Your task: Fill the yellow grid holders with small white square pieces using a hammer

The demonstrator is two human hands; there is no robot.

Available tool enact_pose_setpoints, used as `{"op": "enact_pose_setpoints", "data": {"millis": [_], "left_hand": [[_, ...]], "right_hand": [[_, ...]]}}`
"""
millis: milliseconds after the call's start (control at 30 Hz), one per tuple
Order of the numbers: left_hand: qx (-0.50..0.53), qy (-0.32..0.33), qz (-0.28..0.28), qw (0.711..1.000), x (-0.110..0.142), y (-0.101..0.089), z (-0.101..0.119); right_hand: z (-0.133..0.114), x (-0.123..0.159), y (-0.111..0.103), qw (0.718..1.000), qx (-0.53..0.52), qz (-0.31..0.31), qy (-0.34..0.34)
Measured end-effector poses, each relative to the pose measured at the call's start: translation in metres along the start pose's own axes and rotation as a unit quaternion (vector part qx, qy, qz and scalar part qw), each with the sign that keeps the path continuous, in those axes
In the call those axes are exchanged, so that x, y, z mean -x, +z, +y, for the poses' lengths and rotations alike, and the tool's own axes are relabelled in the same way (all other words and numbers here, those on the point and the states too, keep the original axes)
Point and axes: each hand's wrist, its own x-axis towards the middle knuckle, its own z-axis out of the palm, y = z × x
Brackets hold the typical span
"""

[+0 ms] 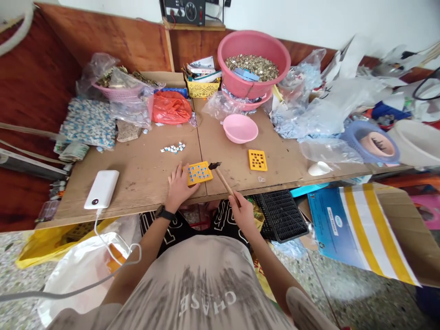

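Note:
My left hand (181, 183) lies on the table with its fingers spread, touching the left and near edges of a yellow plate (205, 180). Small blue-and-white pieces (197, 172) sit in the plate's openings. My right hand (243, 211) is closed around the wooden handle of a small hammer (225, 181). Its dark head is over the plate's right edge; I cannot tell whether they touch. Beyond my left hand lies a loose pile of blue-and-white pieces (173, 147). A second yellow plate (257, 160) with dark openings rests to the right.
A pink bowl (240, 129) stands behind the plates. Further back are a large pink basin (254, 39) of metallic pieces, a red bag (172, 107) and a yellow basket (203, 89). A white power bank (102, 189) with a cable lies left. Plastic bags (316, 114) crowd the right.

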Motion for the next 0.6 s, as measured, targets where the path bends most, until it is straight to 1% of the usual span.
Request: {"op": "enact_pose_setpoints", "data": {"millis": [67,167,233,300,367,433,500,600], "left_hand": [[0.009,0.002,0.003,1.000,-0.002,0.000,-0.004],[0.032,0.004,0.023,0.999,0.001,0.001,-0.006],[0.058,-0.002,0.049,0.997,0.008,0.000,-0.005],[0.086,-0.022,0.091,0.992,0.023,-0.003,-0.003],[0.108,-0.055,0.145,0.982,0.047,-0.009,-0.002],[0.115,-0.095,0.201,0.968,0.081,-0.018,-0.006],[0.101,-0.138,0.257,0.951,0.122,-0.032,-0.013],[0.067,-0.200,0.333,0.919,0.192,-0.062,-0.027]], "right_hand": [[0.003,0.004,0.002,1.000,0.011,-0.001,-0.010],[0.011,0.013,0.009,0.999,0.034,-0.031,-0.017],[0.015,0.017,0.012,0.999,0.025,-0.043,-0.006],[0.018,0.016,0.013,0.999,0.006,-0.035,0.008],[0.018,0.009,0.013,1.000,-0.011,-0.015,0.016],[0.016,-0.003,0.015,1.000,-0.027,0.006,0.013],[0.014,-0.018,0.020,0.999,-0.046,0.020,0.010],[0.013,-0.038,0.030,0.997,-0.074,0.013,0.010]]}}
